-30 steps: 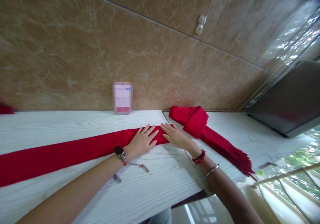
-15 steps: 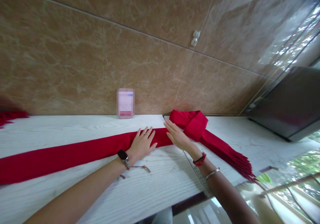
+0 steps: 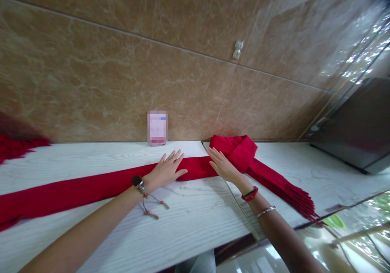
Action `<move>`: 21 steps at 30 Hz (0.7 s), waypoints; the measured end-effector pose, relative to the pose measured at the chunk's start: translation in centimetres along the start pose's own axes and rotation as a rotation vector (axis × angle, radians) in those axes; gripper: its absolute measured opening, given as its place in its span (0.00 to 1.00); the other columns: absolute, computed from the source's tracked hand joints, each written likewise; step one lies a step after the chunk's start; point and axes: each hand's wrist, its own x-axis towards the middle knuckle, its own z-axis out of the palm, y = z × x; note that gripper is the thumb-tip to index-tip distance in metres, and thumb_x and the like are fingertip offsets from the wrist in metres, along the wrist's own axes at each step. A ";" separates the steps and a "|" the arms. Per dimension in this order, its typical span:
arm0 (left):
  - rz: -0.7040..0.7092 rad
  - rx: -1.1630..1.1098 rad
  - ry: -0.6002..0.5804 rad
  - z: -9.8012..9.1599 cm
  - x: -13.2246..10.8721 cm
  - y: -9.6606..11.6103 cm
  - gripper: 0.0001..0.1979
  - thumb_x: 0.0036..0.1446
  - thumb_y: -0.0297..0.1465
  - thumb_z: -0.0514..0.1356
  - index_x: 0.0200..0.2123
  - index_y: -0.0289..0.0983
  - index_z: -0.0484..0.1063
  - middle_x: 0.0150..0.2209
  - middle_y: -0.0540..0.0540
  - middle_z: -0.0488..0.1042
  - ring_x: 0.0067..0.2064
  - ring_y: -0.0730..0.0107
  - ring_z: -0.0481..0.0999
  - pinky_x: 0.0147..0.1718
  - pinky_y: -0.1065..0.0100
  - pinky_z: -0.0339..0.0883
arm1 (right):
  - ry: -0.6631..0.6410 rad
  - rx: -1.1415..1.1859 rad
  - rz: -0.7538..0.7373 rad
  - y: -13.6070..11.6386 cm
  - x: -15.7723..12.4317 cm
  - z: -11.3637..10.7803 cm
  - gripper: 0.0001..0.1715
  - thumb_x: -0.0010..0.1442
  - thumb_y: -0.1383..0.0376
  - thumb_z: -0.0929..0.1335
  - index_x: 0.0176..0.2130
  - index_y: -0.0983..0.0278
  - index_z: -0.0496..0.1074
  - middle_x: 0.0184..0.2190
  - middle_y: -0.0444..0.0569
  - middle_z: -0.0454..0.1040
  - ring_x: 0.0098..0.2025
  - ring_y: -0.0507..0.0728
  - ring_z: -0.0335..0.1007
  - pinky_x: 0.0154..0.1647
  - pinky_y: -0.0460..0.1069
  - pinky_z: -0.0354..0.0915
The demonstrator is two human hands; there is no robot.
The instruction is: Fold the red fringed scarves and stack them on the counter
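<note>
A long red scarf (image 3: 100, 185) lies in a flat, folded band across the white countertop. Its right part turns back on itself in a diagonal fold, and a fringed end (image 3: 283, 187) slants toward the front edge. My left hand (image 3: 166, 169) rests on the band with fingers spread, a ring on one of them. Over the band, just left of the diagonal fold, is my right hand (image 3: 224, 166), its fingers stretched out. Neither hand grips the cloth. More red fringe (image 3: 21, 146) shows at the far left by the wall.
A phone-like rectangle (image 3: 157, 128), blurred out, leans on the brown marbled wall (image 3: 106, 78). The white wood-grain countertop (image 3: 195, 216) has a seam near my right hand. A dark grey appliance (image 3: 356, 126) stands at the right, with a light-green item (image 3: 335, 221) below the counter edge.
My left hand has slid a little left along the band, away from my right hand. The view has shifted slightly. My right hand stays beside the diagonal fold.
</note>
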 end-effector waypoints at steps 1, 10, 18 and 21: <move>-0.013 0.003 0.021 -0.2 -0.6 -1.0 0.30 0.63 0.44 0.43 0.62 0.33 0.48 0.64 0.38 0.46 0.64 0.56 0.44 0.58 0.51 0.44 | 0.029 0.011 -0.014 -0.5 0.2 -0.3 0.28 0.65 0.62 0.53 0.62 0.68 0.51 0.63 0.60 0.49 0.65 0.60 0.37 0.60 0.63 0.46; 0.056 0.010 -0.079 1.2 -7.4 -6.8 0.25 0.63 0.45 0.44 0.61 0.47 0.52 0.63 0.45 0.51 0.63 0.56 0.48 0.57 0.53 0.46 | -0.215 0.029 -0.281 -3.8 0.6 0.8 0.27 0.65 0.60 0.55 0.63 0.58 0.48 0.63 0.50 0.49 0.64 0.58 0.41 0.62 0.62 0.44; 0.101 0.018 -0.051 0.3 -8.3 -6.5 0.22 0.63 0.41 0.48 0.60 0.48 0.54 0.62 0.45 0.53 0.63 0.58 0.50 0.56 0.53 0.47 | -0.322 0.053 -0.228 -3.9 1.1 -0.6 0.26 0.66 0.61 0.52 0.61 0.63 0.53 0.62 0.53 0.52 0.64 0.58 0.42 0.62 0.62 0.43; 0.155 0.055 0.023 0.0 -8.5 -6.1 0.19 0.62 0.38 0.50 0.57 0.46 0.60 0.60 0.45 0.58 0.60 0.60 0.56 0.56 0.54 0.48 | -0.248 0.070 -0.234 -6.4 2.0 -1.3 0.26 0.65 0.61 0.55 0.61 0.61 0.54 0.61 0.53 0.54 0.63 0.59 0.44 0.61 0.63 0.46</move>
